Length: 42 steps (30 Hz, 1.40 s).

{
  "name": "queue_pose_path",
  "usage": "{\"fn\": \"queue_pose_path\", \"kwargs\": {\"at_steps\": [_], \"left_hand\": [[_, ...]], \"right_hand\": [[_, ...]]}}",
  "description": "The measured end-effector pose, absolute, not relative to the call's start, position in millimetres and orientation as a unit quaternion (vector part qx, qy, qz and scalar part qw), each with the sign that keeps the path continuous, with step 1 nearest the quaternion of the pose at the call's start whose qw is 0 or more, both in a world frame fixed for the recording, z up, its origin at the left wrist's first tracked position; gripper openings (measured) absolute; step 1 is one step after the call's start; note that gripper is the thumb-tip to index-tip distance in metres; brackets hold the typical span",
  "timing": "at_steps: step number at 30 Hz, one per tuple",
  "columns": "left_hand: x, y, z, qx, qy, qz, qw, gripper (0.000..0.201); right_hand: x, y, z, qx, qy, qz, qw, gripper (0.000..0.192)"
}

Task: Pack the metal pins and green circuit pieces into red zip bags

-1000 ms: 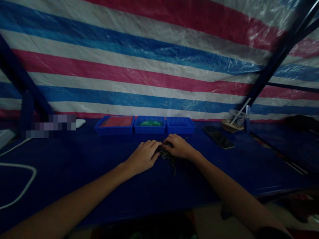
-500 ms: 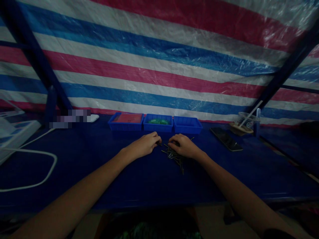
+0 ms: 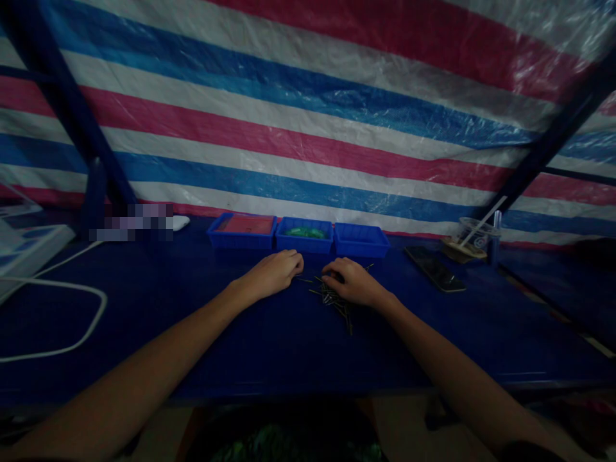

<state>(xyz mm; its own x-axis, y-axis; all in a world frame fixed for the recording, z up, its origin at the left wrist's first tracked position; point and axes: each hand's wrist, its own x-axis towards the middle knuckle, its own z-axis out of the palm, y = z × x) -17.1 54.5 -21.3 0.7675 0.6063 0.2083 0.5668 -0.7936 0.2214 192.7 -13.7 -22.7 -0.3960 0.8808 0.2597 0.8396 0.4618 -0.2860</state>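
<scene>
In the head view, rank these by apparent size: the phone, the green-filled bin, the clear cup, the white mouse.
1. green-filled bin
2. phone, similar in length, so unsure
3. clear cup
4. white mouse, partly hidden

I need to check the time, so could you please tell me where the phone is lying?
In the head view the phone lies flat on the blue table, right of the three blue trays and just left of the plastic cup.

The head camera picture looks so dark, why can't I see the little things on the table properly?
In the head view the light is dim: the blue table is in shadow, so the thin dark pins by the right hand blur together. The striped sheet behind is brighter and shows shiny glare. A pixelated patch hides something at the back left.
</scene>
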Motion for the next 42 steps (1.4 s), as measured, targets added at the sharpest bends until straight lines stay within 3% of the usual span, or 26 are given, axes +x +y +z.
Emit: {"fn": "queue_pose_path", "kwargs": {"at_steps": [3, 8, 12, 19, 26, 31, 36, 42], "left_hand": [[-24, 56, -13, 0.929, 0.333, 0.142, 0.080, 0.015], [-38, 55, -6, 0.933, 0.335, 0.051, 0.124, 0.022], [-34, 49, -8, 0.936, 0.328, 0.074, 0.104, 0.014], [-25, 40, -11, 0.915, 0.386, 0.099, 0.066, 0.023], [-15, 37, -22, 0.931, 0.347, 0.115, 0.010, 0.009], [-8, 33, -13, 0.925, 0.298, 0.200, 0.125, 0.008], [-1, 20, 5, 0.883, 0.282, 0.293, 0.233, 0.010], [0, 13, 13, 0.854, 0.287, 0.328, 0.284, 0.012]], "right_hand": [[192, -15, -22, -0.519, -0.834, 0.052, 0.179, 0.022], [192, -15, -23, -0.521, -0.834, 0.055, 0.171, 0.022], [191, -16, -22, -0.524, -0.833, 0.055, 0.171, 0.022], [191, -15, -24, -0.521, -0.835, 0.045, 0.170, 0.022], [191, -14, -27, -0.515, -0.835, 0.042, 0.189, 0.023], [184, -18, -22, -0.477, -0.832, 0.013, 0.283, 0.025], [178, -27, -13, -0.456, -0.814, -0.035, 0.357, 0.010], [175, -33, -7, -0.449, -0.796, -0.074, 0.398, 0.012]]}}
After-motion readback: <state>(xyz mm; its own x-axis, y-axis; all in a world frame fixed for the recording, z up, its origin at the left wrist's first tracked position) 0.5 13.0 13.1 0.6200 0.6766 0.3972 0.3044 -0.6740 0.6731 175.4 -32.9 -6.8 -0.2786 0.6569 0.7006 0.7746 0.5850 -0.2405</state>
